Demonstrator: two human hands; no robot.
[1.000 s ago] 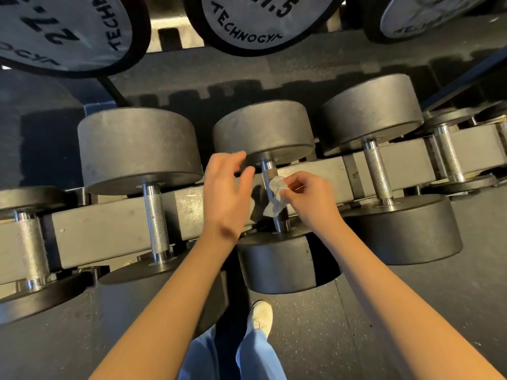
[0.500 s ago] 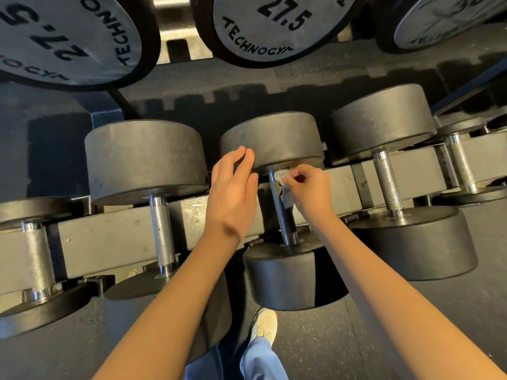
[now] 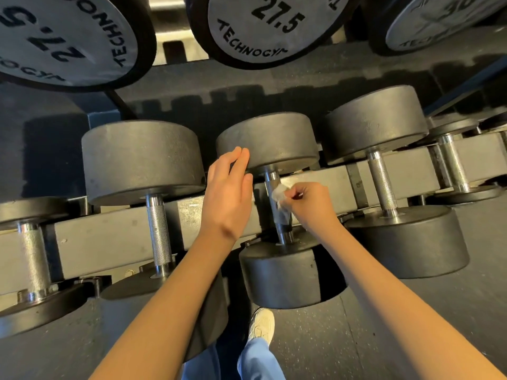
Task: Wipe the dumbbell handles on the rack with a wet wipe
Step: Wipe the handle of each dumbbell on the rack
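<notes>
Dumbbell handle [image 3: 284,229] of the middle weight lies near the centre of our view. It runs from its far head [image 3: 274,141] at 12 o'clock to its near head [image 3: 282,275] at 6 o'clock, crossing the grey rack beam [image 3: 109,234]. Our right hand [image 3: 310,201] comes in from 5 o'clock, its fingers curled and pinching a crumpled white wet wipe [image 3: 280,192] against the upper half of that handle, on its 3 o'clock side. Below the wipe the bare knurled metal looks darker. Our left hand [image 3: 227,193] sits at 9 o'clock of the handle with fingers straight and close together, holding nothing. Its fingertips reach the rim of the far head, though we cannot tell whether they press on it. Neighbouring dumbbells [image 3: 159,231] rest on the same beam at 9 and 3 o'clock, their handles uncovered. Upper dumbbells [image 3: 263,26] marked 27.5 hang across 12 o'clock. At 6 o'clock we see a white shoe [image 3: 262,325] on the dark speckled floor [image 3: 329,346].
</notes>
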